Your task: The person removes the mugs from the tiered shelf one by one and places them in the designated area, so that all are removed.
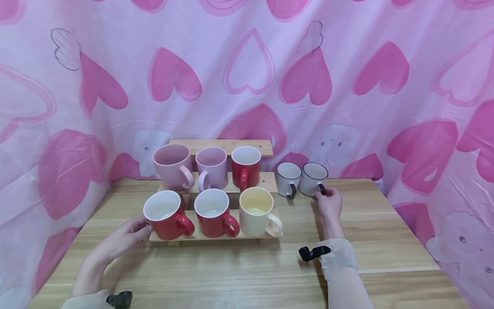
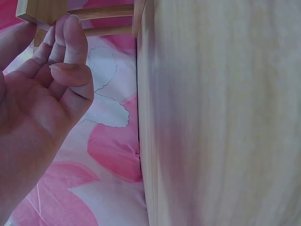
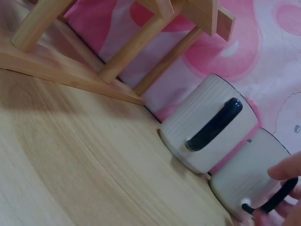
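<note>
In the head view a tiered wooden rack (image 1: 268,182) holds mugs in two rows. My left hand (image 1: 129,234) is at the left end of its front board (image 2: 42,12), beside a red mug (image 1: 164,219). In the left wrist view, thumb and fingertips meet around that board's end, the other fingers curled. My right hand (image 1: 329,204) pinches the black handle (image 3: 277,197) of a white ribbed mug (image 3: 251,169) on the table. A matching white mug (image 3: 207,127), also black-handled, stands close on its left, beside the rack.
Also on the front board are a second red mug (image 1: 211,214) and a cream mug (image 1: 256,214). Behind them stand a large pink mug (image 1: 173,169), a smaller pink mug (image 1: 211,165) and a red mug (image 1: 247,169). A pink heart-print curtain (image 1: 247,56) hangs behind the wooden table (image 1: 216,274).
</note>
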The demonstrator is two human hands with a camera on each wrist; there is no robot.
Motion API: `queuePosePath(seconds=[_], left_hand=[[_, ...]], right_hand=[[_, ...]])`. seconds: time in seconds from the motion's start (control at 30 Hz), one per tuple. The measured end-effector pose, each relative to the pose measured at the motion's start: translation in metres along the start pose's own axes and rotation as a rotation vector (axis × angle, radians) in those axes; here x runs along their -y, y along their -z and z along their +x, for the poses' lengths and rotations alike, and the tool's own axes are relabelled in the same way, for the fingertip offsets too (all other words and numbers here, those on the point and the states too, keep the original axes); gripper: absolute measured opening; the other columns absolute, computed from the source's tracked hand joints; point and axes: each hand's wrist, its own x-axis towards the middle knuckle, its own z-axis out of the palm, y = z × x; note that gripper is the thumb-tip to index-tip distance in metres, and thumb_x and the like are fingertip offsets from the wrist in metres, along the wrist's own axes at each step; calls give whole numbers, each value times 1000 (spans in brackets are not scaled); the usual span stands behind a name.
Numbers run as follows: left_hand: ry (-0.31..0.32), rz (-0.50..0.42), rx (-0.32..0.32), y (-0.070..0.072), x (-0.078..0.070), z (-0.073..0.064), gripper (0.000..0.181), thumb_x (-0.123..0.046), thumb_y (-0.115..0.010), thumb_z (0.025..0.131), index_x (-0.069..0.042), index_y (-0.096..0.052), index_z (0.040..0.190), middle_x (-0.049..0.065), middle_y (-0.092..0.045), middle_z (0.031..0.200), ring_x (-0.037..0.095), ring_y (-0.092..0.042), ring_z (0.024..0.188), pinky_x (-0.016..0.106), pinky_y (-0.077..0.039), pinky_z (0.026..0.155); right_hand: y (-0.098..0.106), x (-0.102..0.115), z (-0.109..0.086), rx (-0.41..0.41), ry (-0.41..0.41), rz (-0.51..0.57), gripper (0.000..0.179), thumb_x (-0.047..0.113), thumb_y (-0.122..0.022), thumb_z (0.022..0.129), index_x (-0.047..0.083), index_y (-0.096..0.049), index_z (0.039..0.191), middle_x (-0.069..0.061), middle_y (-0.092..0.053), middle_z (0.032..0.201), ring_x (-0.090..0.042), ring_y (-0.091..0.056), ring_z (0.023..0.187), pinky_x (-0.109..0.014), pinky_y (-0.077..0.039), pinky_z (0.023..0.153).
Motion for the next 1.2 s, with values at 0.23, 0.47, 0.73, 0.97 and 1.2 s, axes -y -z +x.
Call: queuePosePath(seconds=[0.23,0.47,0.73,0.97,1.2], left_hand=[[-12,18,-7,1,-1,-2,36,-13,-43,105,16,-43,128,15,-56,105,15,-54,81,32,-49,68],[-7,22,-15,1,-2,-6,35,-13,-44,105,15,-45,126,14,-55,98,17,-52,76,33,-47,64],[38,46,-27,0,-2,0,34,-18,-47,105,9,-49,125,15,-57,100,18,-55,82,33,-50,70],[66,92,-39,2,-8,2,41,-20,-49,104,12,-47,129,17,-57,103,22,-53,89,35,-50,76],[83,91,-38,1,-9,0,40,-20,-48,104,12,-47,129,17,-58,108,21,-54,93,37,-49,79]], right_hand=[[11,4,-6,114,-21,-74,80,2,-69,87,7,-23,152,-25,-28,147,-38,-33,128,-48,-28,108],[19,14,-11,149,-11,-96,78,9,-70,88,7,-24,152,-25,-22,152,-40,-30,133,-51,-31,107],[37,35,-25,150,-11,-72,62,17,-71,91,9,-39,144,-14,-33,147,-26,-36,128,-44,-38,101],[40,58,-39,156,90,-26,22,12,-60,97,12,-57,119,-4,-49,118,-10,-49,99,-19,-45,75],[28,85,-67,204,261,-69,24,8,-58,98,0,-58,120,-1,-58,109,-10,-56,96,-16,-48,74]])
